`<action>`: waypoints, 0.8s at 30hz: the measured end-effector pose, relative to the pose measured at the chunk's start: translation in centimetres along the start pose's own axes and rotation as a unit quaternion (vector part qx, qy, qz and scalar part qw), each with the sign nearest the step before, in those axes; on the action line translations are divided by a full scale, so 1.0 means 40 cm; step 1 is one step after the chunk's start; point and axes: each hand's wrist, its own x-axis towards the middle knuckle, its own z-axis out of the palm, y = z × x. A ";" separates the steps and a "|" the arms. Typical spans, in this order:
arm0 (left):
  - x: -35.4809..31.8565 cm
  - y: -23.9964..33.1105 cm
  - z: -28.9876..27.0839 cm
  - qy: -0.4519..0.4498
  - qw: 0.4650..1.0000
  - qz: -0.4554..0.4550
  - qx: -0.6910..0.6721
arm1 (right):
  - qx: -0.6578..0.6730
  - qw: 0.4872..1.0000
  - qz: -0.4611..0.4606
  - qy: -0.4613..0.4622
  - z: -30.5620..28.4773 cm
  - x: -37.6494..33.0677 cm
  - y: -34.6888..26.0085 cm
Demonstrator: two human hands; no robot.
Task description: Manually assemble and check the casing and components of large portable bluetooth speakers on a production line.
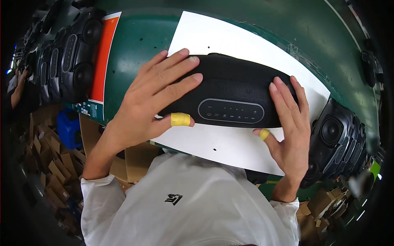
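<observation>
A black portable speaker [236,82] with a mesh cover and an oval control panel [231,116] lies lengthwise across a white sheet [213,30] on the green table. My left hand [145,100] grips its left end, the fingers spread over the top and the thumb at the lower edge. Around the right end is my right hand [292,131], its fingers over the mesh and its thumb near the front edge. Both thumbs have yellow tape wrapped on them. The undersides of the speaker's ends are hidden.
Rows of black speaker bodies with exposed round drivers stand at the left [84,53] and at the right [330,131]. An orange board [107,51] lies beside the left row. Below it are a blue jug [67,129] and piled cardboard [57,168]. Someone's arm shows far left.
</observation>
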 end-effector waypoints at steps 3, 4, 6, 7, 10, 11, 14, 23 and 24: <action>-0.002 0.008 -0.002 -0.023 0.994 0.053 0.092 | -0.083 0.996 -0.013 -0.034 -0.015 0.011 -0.021; -0.004 0.023 -0.005 -0.022 0.994 0.053 0.091 | -0.125 0.991 -0.020 -0.049 -0.015 0.010 -0.033; -0.008 0.037 -0.007 -0.037 0.986 0.057 0.151 | -0.131 0.991 -0.017 -0.033 -0.001 -0.002 -0.049; -0.005 0.025 -0.010 -0.036 0.980 0.066 0.184 | -0.139 0.989 -0.019 -0.042 -0.010 0.012 -0.056; 0.004 0.018 -0.017 -0.041 0.988 0.062 0.137 | -0.158 0.985 -0.026 -0.059 -0.018 0.027 -0.068; 0.002 0.014 -0.022 -0.035 0.988 0.060 0.137 | -0.165 0.984 -0.026 -0.066 -0.021 0.030 -0.074; 0.001 -0.012 -0.036 -0.019 0.994 0.073 0.077 | -0.166 0.983 -0.007 -0.077 -0.004 0.054 -0.109; 0.165 0.024 0.074 0.009 0.983 -0.061 0.175 | -0.178 0.982 -0.056 -0.031 0.005 0.053 -0.081; 0.166 0.026 0.086 0.034 0.972 -0.047 0.227 | -0.171 0.983 -0.068 -0.023 0.008 0.056 -0.078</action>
